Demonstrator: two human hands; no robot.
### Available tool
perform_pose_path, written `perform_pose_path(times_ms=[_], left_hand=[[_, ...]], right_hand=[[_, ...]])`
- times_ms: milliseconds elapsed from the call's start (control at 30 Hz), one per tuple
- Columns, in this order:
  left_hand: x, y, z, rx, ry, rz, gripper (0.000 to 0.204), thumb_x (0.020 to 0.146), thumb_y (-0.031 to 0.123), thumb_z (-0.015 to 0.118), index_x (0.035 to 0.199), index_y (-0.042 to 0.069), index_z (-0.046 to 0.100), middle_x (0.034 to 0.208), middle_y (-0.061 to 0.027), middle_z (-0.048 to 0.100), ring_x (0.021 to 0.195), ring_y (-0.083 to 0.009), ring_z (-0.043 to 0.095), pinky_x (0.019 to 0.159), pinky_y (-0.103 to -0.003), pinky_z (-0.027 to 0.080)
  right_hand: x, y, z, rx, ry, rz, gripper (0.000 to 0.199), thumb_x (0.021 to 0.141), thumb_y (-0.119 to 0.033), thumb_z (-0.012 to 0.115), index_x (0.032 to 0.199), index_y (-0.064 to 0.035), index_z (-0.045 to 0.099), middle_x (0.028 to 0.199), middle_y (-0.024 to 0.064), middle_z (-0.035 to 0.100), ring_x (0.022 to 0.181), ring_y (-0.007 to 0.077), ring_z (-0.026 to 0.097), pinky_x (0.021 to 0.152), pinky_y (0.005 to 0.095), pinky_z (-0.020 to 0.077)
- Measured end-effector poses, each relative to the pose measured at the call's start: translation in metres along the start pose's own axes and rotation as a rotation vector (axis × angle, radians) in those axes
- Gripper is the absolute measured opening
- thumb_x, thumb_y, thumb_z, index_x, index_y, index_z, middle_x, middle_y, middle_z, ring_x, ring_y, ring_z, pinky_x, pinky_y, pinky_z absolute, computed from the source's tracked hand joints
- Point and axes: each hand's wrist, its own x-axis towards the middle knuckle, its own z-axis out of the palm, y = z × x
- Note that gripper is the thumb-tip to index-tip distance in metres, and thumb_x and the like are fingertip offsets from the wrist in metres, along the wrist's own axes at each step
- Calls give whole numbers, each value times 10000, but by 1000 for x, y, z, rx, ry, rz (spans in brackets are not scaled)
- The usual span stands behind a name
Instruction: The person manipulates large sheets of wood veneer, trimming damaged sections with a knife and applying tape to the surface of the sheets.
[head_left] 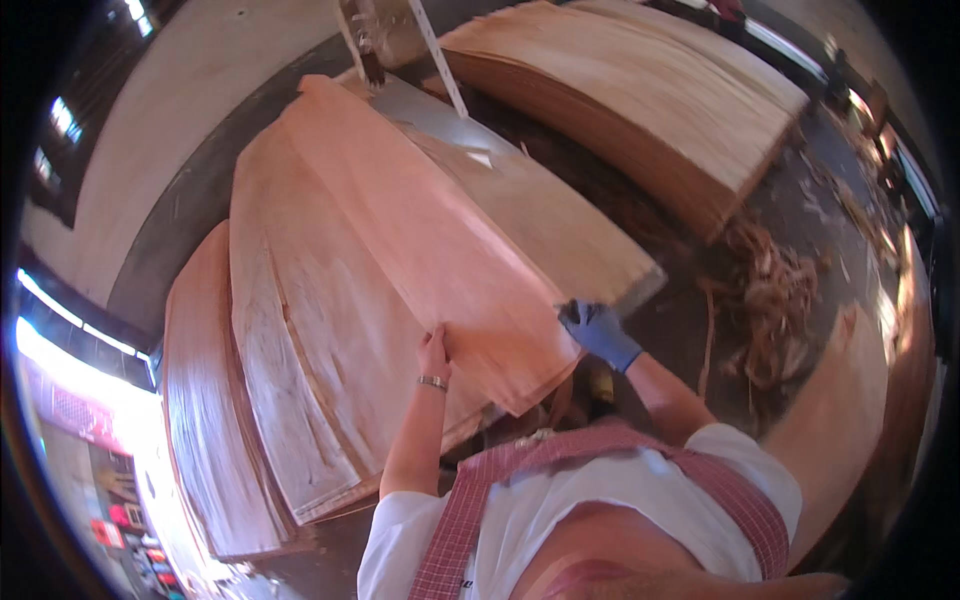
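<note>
A long, pinkish sheet of wood veneer [430,240] stretches from near my body toward the far left, lying over paler veneer sheets. My left hand [433,352], bare with a metal-banded watch at the wrist, has its fingers curled at the left edge of the pinkish sheet. On the opposite edge, by the near right corner, my right hand [598,332] wears a blue glove with dark fingertips and grips the sheet. Beneath it spreads a stack of wide veneer sheets [310,300], the top one with a long split. My thumbs are hard to make out.
Another veneer pile [195,400] stands at the left. A thick stack of veneer [640,80] sits at the far right. Tangled veneer scraps [765,290] lie on the floor at the right, near a curved pale sheet [835,400]. A white upright bar [438,58] rises beyond the sheets.
</note>
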Motion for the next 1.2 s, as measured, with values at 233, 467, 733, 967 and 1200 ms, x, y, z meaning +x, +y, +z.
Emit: perform_pose_path(times_ms=[233,467,733,967,1200], left_hand=[[59,0,105,217,265,77,220,872,166,688,741,101,524,578,49,499,451,-67,442,393,-239,353],[82,-11,134,136,323,100,172,872,174,665,775,99,545,645,44,531,519,-65,477,443,-250,380],[70,-1,125,-89,372,33,422,900,403,628,1007,-5,638,704,17,593,555,-95,518,468,-284,421],[38,-46,97,221,211,-98,301,885,340,665,984,56,654,717,15,597,556,-111,521,458,-297,398],[62,-15,105,99,352,-13,264,876,309,678,914,48,659,670,27,577,539,-86,500,459,-269,391]], right_hand=[[83,102,29,304,-63,-11,393,877,-452,603,962,-69,625,861,198,678,805,396,647,722,512,502],[105,131,43,545,-150,52,415,885,-437,618,966,-30,636,864,180,680,776,354,653,662,445,498],[146,132,19,1484,-932,593,488,886,-605,559,997,-137,639,764,-9,603,598,102,539,494,268,418],[89,147,34,1127,-474,723,482,871,-605,590,968,-135,633,633,-15,499,487,120,498,433,278,386],[143,124,41,1338,-712,744,597,804,-713,580,919,-128,598,607,19,526,444,147,498,415,282,392]])
